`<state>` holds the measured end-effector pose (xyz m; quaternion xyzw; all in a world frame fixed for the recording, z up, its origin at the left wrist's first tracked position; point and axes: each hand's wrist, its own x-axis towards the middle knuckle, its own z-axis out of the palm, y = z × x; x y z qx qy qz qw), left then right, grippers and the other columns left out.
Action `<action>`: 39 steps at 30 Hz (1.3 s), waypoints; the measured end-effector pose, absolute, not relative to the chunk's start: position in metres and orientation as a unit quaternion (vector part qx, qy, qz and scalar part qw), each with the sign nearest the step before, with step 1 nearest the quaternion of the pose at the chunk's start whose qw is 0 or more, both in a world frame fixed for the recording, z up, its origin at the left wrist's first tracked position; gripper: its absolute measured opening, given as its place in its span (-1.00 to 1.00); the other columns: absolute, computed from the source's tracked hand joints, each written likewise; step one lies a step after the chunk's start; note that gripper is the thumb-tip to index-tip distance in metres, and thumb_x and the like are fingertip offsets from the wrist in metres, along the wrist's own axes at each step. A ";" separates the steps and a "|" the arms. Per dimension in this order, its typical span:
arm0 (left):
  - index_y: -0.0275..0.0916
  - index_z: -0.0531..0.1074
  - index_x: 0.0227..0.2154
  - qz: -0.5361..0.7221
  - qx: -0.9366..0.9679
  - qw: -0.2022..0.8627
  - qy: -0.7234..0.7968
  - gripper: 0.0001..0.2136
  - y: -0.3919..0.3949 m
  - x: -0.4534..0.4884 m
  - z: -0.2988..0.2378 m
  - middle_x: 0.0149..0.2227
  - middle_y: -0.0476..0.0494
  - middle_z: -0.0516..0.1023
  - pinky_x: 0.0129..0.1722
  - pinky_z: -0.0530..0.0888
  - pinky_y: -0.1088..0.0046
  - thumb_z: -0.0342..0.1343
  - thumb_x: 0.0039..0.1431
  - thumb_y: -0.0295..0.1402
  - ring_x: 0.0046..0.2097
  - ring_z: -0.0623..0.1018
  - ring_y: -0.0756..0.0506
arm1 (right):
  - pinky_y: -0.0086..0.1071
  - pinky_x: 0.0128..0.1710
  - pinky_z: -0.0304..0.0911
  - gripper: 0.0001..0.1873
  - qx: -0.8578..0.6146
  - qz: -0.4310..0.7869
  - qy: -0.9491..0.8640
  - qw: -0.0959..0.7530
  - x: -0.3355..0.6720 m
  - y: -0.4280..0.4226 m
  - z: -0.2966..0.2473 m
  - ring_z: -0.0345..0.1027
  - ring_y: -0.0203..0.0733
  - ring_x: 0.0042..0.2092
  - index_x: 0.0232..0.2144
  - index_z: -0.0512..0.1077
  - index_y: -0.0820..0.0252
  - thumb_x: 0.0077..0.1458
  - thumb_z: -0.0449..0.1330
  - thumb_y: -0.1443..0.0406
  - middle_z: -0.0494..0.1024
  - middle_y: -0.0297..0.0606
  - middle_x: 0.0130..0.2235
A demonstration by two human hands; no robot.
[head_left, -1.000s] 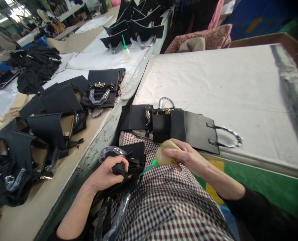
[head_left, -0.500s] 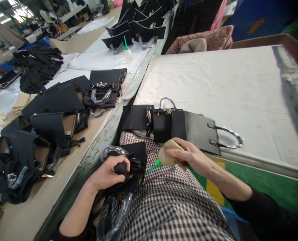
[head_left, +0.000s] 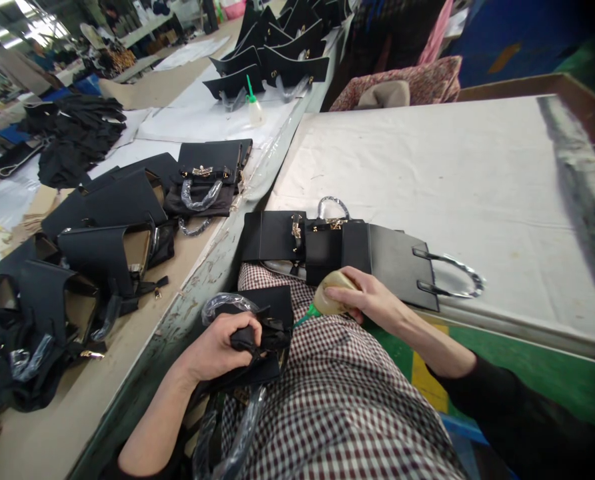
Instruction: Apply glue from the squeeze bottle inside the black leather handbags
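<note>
My left hand (head_left: 227, 345) is closed around bunched black fabric at the opening of a black handbag (head_left: 270, 300), which rests on my lap. Clear plastic wraps the bag's handles. In my right hand (head_left: 370, 293) is a pale, soft squeeze bottle (head_left: 331, 292), tipped so that its green nozzle (head_left: 307, 315) points down and left. The nozzle's tip is at the bag's right edge; whether it touches cannot be made out. Just beyond both hands, black bag pieces (head_left: 395, 257) with gold clasps and a wrapped handle lie along the near edge of the white-covered table (head_left: 427, 167).
Several black handbags (head_left: 112, 200) stand on the workbench (head_left: 42, 440) at left. A second green-tipped bottle (head_left: 254, 110) stands farther back, before rows of black bag panels (head_left: 297, 63). Dark cloth (head_left: 82, 133) is heaped at far left. A patterned cushion (head_left: 417, 77) sits behind the table.
The bottle in my right hand has shifted slightly up, its nozzle now at the bag's right edge a little higher. My left hand keeps its hold on the fabric, almost unmoved.
</note>
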<state>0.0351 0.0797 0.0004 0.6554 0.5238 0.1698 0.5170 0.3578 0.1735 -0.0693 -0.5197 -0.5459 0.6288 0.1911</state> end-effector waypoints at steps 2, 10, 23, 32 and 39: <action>-0.21 0.42 -0.42 0.172 0.656 0.514 0.526 -0.79 0.080 0.036 0.001 -0.40 0.05 0.46 -0.30 0.29 0.46 0.08 -0.18 -0.57 -0.35 0.41 -0.02 | -0.36 -0.60 0.20 -0.55 -0.527 0.617 -0.553 0.190 0.357 0.176 -0.069 0.30 -0.25 -0.57 -0.19 0.41 0.13 0.16 0.34 -0.07 0.48 -0.40 -0.49; -0.21 0.42 -0.42 0.164 0.661 0.507 0.528 -0.80 0.081 0.033 -0.001 -0.41 0.07 0.44 -0.30 0.28 0.46 0.09 -0.16 -0.57 -0.35 0.40 -0.02 | -0.34 -0.60 0.24 -0.53 -0.520 0.605 -0.574 0.186 0.359 0.166 -0.059 0.32 -0.23 -0.52 -0.14 0.44 0.10 0.14 0.36 -0.09 0.53 -0.34 -0.38; -0.22 0.43 -0.42 0.182 0.643 0.524 0.528 -0.82 0.078 0.031 -0.005 -0.42 0.07 0.43 -0.33 0.26 0.47 0.12 -0.14 -0.57 -0.37 0.38 -0.01 | -0.39 -0.60 0.21 -0.60 -0.463 0.702 -0.488 0.234 0.363 0.138 -0.045 0.28 -0.26 -0.48 -0.21 0.48 0.14 0.18 0.37 -0.04 0.46 -0.34 -0.39; -0.22 0.43 -0.41 0.185 0.633 0.535 0.528 -0.80 0.081 0.035 -0.003 -0.40 0.05 0.46 -0.30 0.30 0.46 0.13 -0.16 -0.57 -0.35 0.41 -0.02 | -0.38 -0.62 0.16 -0.53 -0.520 0.650 -0.506 0.227 0.363 0.162 -0.075 0.24 -0.29 -0.55 -0.20 0.43 0.15 0.15 0.36 -0.09 0.43 -0.42 -0.46; -0.22 0.43 -0.41 0.184 0.647 0.515 0.531 -0.79 0.080 0.035 -0.002 -0.41 0.07 0.42 -0.32 0.28 0.47 0.13 -0.15 -0.60 -0.36 0.38 0.00 | -0.29 -0.54 0.27 -0.51 -0.563 0.552 -0.578 0.208 0.359 0.167 -0.076 0.35 -0.21 -0.53 -0.14 0.39 0.13 0.17 0.31 -0.12 0.53 -0.35 -0.40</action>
